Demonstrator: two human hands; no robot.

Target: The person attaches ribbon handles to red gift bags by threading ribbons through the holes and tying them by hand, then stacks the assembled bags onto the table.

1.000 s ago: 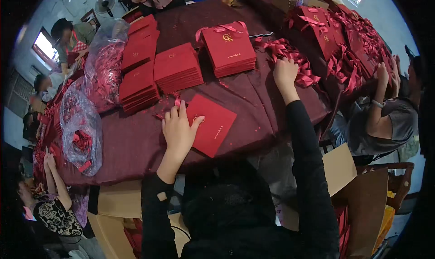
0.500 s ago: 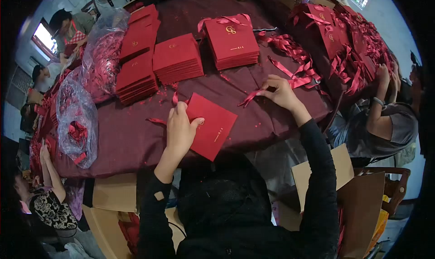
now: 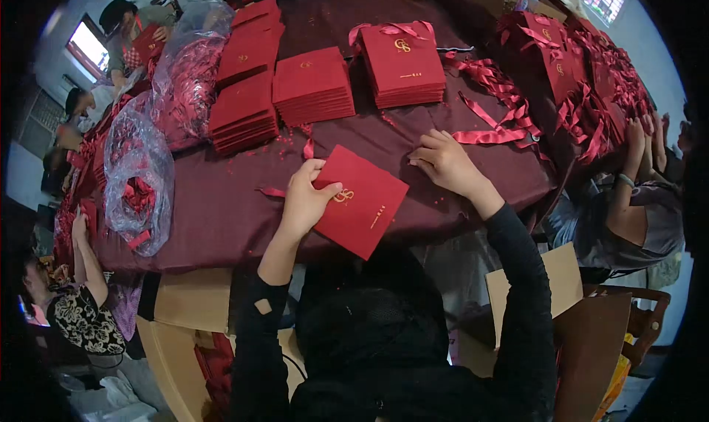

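Note:
My left hand (image 3: pixel 306 200) grips a flat red paper gift bag (image 3: pixel 373 200) by its left side, thumb on top beside the gold logo. The bag is tilted, its lower corner over the table's front edge. Loose ribbon ends (image 3: pixel 272 192) stick out beyond its far left side. To the right of the bag, apart from it, my right hand (image 3: pixel 447 163) is closed with its fingers pinched together. Whatever those fingers hold, if anything, is hidden. Just beyond it lies a heap of pinkish-red ribbons (image 3: pixel 495 101) on the dark red tablecloth (image 3: pixel 214 222).
Stacks of red bags (image 3: pixel 314 90) stand behind, one stack (image 3: pixel 402 67) topped with ribbons. Clear plastic sacks (image 3: pixel 136 178) lie at left. More ribboned bags (image 3: pixel 569 75) pile up at right. Cardboard boxes (image 3: pixel 196 304) flank my seat. Other people (image 3: pixel 635 208) sit along both sides.
My right hand has shifted slightly down and left; the ribbon end that hung from its fingers no longer shows. My left hand keeps the bag. The whole view has shifted a little.

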